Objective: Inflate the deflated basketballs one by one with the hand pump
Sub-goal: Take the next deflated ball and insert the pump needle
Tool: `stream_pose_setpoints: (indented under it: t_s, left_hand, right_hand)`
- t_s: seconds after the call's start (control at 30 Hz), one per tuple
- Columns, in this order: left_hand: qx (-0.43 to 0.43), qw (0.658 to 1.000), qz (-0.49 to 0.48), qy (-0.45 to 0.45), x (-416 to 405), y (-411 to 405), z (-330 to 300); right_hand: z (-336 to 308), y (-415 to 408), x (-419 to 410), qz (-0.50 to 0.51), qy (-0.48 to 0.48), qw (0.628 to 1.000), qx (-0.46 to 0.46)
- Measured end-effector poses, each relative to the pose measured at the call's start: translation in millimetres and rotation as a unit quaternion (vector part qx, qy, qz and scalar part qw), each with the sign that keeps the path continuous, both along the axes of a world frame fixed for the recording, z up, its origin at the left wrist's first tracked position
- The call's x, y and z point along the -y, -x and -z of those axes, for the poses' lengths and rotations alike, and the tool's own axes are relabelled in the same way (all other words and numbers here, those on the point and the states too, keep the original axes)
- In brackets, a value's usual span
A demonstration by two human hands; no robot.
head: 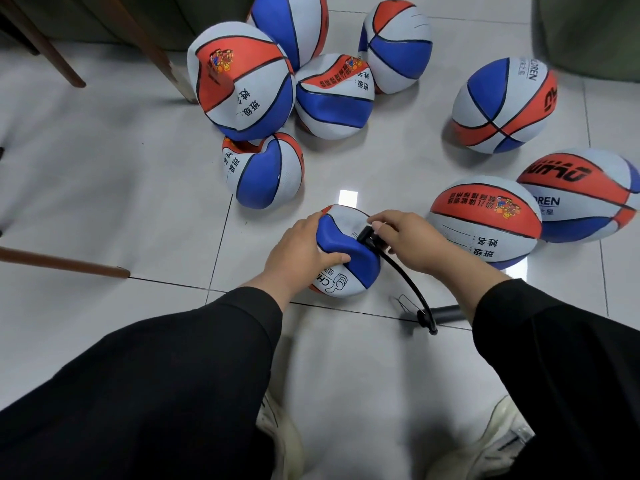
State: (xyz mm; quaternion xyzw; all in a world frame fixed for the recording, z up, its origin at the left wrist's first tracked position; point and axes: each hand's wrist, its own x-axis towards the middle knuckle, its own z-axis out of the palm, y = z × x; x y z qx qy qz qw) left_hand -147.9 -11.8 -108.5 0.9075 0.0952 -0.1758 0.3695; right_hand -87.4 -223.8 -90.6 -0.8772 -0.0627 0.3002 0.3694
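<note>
A deflated, dented blue, white and orange basketball (349,268) lies on the tiled floor in front of me. My left hand (301,249) grips its left side, thumb pressed into the dent. My right hand (408,239) pinches the black nozzle (366,234) at the end of the pump hose (403,277), held against the ball's top. The hose curves back to the black hand pump (443,312), which lies on the floor partly hidden under my right sleeve.
Several deflated balls (242,88) are heaped at the back centre. Three rounder balls (502,105) (485,223) lie to the right. Wooden furniture legs (162,50) stand at the back left, and a wooden stick (69,265) lies at the left. My shoes (277,438) are below.
</note>
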Motion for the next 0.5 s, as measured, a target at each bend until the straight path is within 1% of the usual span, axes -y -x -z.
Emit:
stream_pose_setpoints:
  t_s: [0.07, 0.1, 0.13, 0.2, 0.27, 0.33, 0.4, 0.5]
  left_hand:
    - [0.009, 1.000, -0.008, -0.009, 5.0, -3.3, -6.6]
    - [0.019, 0.999, -0.001, -0.035, 9.5, -5.5, -10.1]
    - [0.030, 0.997, 0.019, -0.074, 15.3, -7.8, -14.0]
    - [0.051, 0.985, 0.090, -0.141, 29.6, -11.3, -21.6]
    - [0.039, 0.978, 0.130, -0.157, 43.5, -12.3, -27.9]
    - [0.016, 0.980, 0.113, -0.164, 53.5, -8.6, -29.4]
    - [0.020, 0.979, 0.096, -0.181, 58.8, -1.9, -26.9]
    - [0.050, 0.974, 0.076, -0.208, 61.4, 8.6, -23.7]
  right_hand:
    - [-3.9, 0.6, 7.6, 0.028, -0.012, 1.000, 0.002]
    - [-7.6, 1.4, 13.9, 0.040, -0.019, 0.999, -0.001]
    - [-10.6, 2.6, 21.8, 0.050, -0.022, 0.999, -0.001]
    - [-18.3, 8.5, 41.6, 0.067, -0.019, 0.998, 0.011]
    - [-22.6, 17.6, 64.0, 0.088, -0.007, 0.996, 0.029]
    - [-22.8, 27.9, 85.5, 0.098, 0.016, 0.994, 0.043]
    - [-17.1, 38.4, 104.9, 0.080, 0.043, 0.995, 0.026]
    - [2.2, 59.6, 129.8, -0.013, 0.135, 0.991, -0.006]
